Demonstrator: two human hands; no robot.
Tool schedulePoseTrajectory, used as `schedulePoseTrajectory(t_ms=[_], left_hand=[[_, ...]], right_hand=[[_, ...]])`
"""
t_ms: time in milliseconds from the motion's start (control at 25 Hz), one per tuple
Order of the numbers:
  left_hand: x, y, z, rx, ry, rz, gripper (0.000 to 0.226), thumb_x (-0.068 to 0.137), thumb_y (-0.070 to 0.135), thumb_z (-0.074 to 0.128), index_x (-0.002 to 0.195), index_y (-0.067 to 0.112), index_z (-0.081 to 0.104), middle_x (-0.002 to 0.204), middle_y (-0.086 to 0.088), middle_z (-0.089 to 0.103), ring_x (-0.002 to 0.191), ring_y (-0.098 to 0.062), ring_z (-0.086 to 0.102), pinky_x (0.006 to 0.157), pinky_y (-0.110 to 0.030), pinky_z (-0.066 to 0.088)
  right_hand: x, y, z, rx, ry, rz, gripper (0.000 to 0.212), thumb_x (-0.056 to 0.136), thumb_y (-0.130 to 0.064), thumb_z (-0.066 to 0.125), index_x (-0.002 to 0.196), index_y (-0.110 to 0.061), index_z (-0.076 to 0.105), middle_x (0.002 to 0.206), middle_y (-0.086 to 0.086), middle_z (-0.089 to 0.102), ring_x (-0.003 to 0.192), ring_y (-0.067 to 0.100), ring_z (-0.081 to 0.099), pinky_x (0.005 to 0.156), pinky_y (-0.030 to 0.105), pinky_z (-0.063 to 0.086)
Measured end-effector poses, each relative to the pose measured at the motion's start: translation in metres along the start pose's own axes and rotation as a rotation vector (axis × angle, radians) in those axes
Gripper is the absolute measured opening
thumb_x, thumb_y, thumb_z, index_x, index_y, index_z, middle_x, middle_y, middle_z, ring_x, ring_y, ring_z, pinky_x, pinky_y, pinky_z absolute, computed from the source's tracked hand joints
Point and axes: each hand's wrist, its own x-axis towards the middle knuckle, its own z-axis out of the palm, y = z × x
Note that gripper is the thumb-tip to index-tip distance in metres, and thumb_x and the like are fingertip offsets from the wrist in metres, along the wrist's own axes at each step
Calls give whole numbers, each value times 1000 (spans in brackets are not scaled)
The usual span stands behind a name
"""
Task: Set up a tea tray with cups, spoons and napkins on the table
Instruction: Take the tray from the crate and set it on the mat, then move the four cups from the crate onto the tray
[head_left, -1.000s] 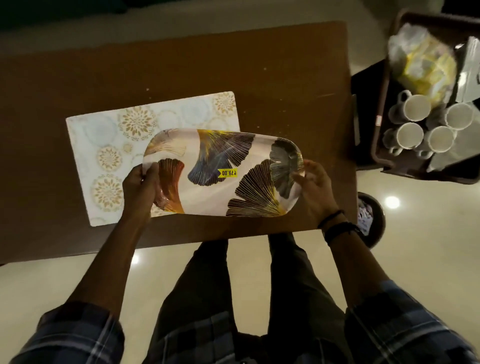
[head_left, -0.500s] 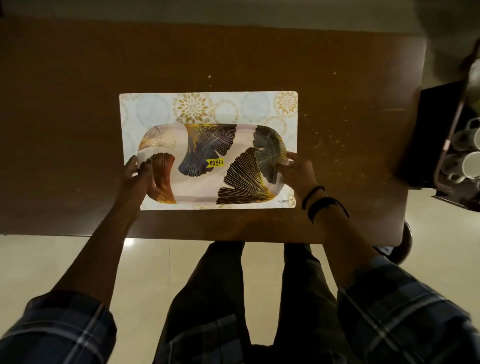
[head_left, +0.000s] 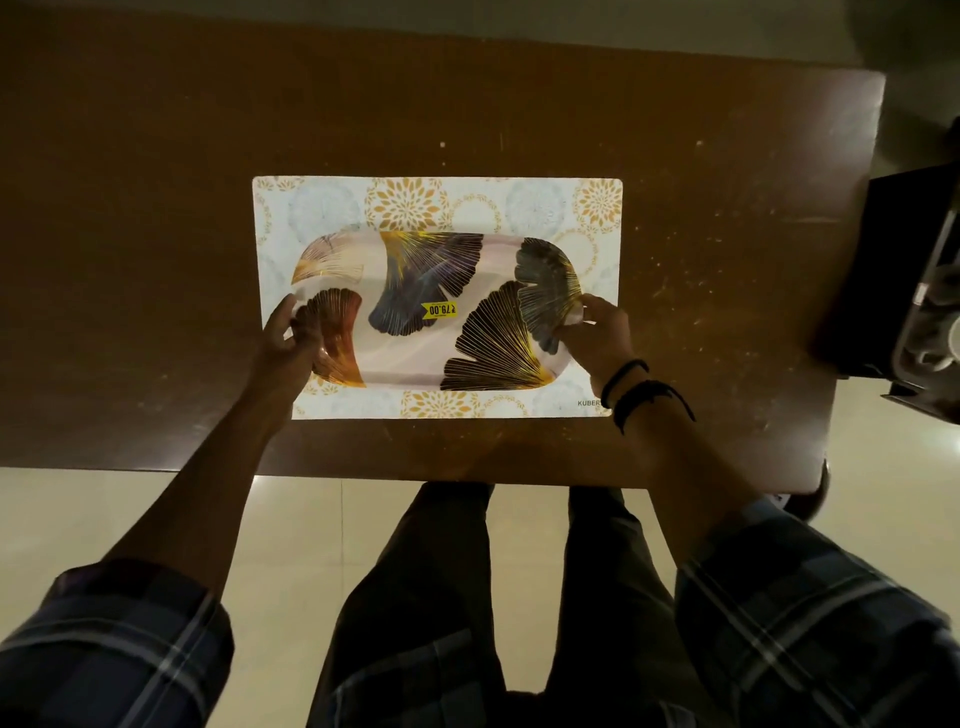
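- One thing was sorted so far: the tray (head_left: 415, 343) sat flat on the placemat (head_left: 322, 208), roughly centred on the brown table (head_left: 156, 208).
- Left hand (head_left: 291, 345) gripped the tray's left end, fingers curled over the rim.
- Right hand (head_left: 597, 332) pinched the right end, thumb on top of the rim.
- Tray was bare apart from a yellow price sticker (head_left: 439, 310).
- No spoons or napkins visible anywhere; something pale at the far right edge might've been cups, too cut off to tell.
- So basically everything else was left, I'd say.
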Motion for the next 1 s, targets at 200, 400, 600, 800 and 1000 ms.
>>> schedulePoseTrajectory(t_ms=[200, 400, 600, 800, 1000], left_hand=[[-5, -6, 5, 82, 4, -1, 63, 96, 8, 52, 150, 22, 24, 155, -6, 30, 136, -20, 35, 100, -30, 38], [-20, 19, 40, 301, 15, 272, 75, 84, 19, 64, 148, 14, 25, 150, -16, 36, 138, -31, 36, 115, -46, 29], [-66, 71, 134, 478, -165, 647, 71, 87, 20, 60, 148, 8, 26, 155, -16, 28, 144, -34, 24, 119, -32, 22], [-112, 128, 241, 612, -353, 796, 77, 87, 17, 63, 151, 22, 20, 160, -4, 19, 148, -27, 13, 118, -50, 22], [-155, 178, 343, 648, -518, 880, 74, 90, 19, 61, 151, 25, 21, 159, 0, 22, 148, -23, 13, 116, -54, 24]], right_hand=[[-2, 10, -7, 47, -24, 7, 60, 76, 4, 71, 132, -5, 52, 131, 14, 58, 118, 29, 56, 97, 47, 51], [-13, 19, -30, 96, 42, -32, 80, 77, 3, 72, 145, -11, 33, 146, 15, 40, 132, 28, 43, 88, 23, 48], [-33, 35, -97, 262, 191, -25, 81, 81, -3, 73, 147, -16, 27, 148, 9, 38, 131, 24, 44, 86, 17, 47], [-37, 65, -194, 405, 395, -30, 83, 81, -1, 72, 148, -18, 25, 145, 7, 40, 130, 21, 45, 98, 28, 48], [-26, 101, -283, 415, 615, -8, 81, 79, -11, 74, 146, -15, 29, 142, 11, 42, 128, 23, 47, 107, 37, 43]])
